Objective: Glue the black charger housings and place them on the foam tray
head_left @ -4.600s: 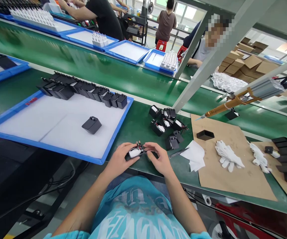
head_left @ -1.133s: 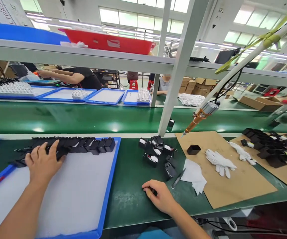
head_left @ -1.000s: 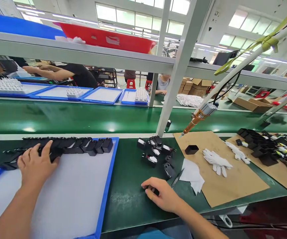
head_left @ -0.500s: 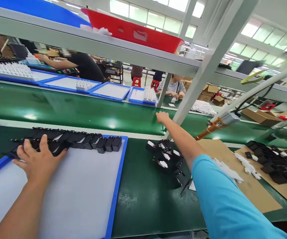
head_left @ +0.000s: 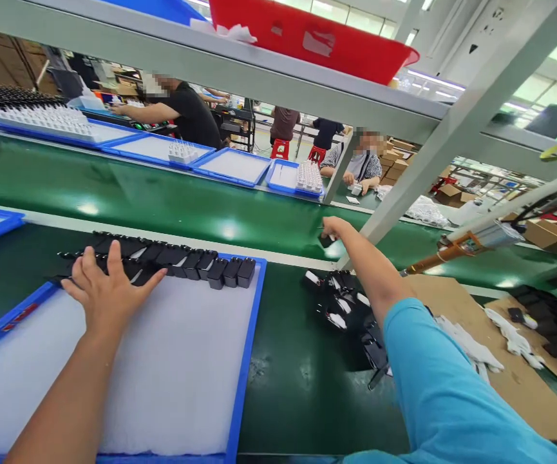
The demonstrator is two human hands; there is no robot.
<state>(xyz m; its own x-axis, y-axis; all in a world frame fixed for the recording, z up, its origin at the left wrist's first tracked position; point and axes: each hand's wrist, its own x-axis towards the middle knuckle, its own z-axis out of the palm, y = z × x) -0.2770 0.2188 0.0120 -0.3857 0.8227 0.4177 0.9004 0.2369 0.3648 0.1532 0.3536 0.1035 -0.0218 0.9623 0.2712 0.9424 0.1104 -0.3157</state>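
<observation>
In the head view, my left hand [head_left: 104,287] is spread with fingers apart at the near side of the rows of black power adapters [head_left: 194,263]. Its fingertips reach over them; whether they press on any cannot be made out. The adapters line the far edge of a blue-rimmed tray [head_left: 250,322] with a white base. My right hand [head_left: 336,227] is stretched forward over the green conveyor belt, its fingers closed round a small black adapter [head_left: 327,241], partly hidden by the hand. Nearer my right arm lies a loose heap of black adapters with white parts [head_left: 340,303].
A slanting metal post [head_left: 418,161] rises close to my right arm. An orange-and-silver electric screwdriver [head_left: 462,248] hangs at the right. White gloves [head_left: 514,338] lie on cardboard [head_left: 500,403]. Overhead, a shelf carries a red bin [head_left: 317,38]. Co-workers sit beyond the belt.
The view has shifted, so the scene sits further right and the tray shows more. A black adapter now shows under my right hand. My left hand's fingers have spread wider.
</observation>
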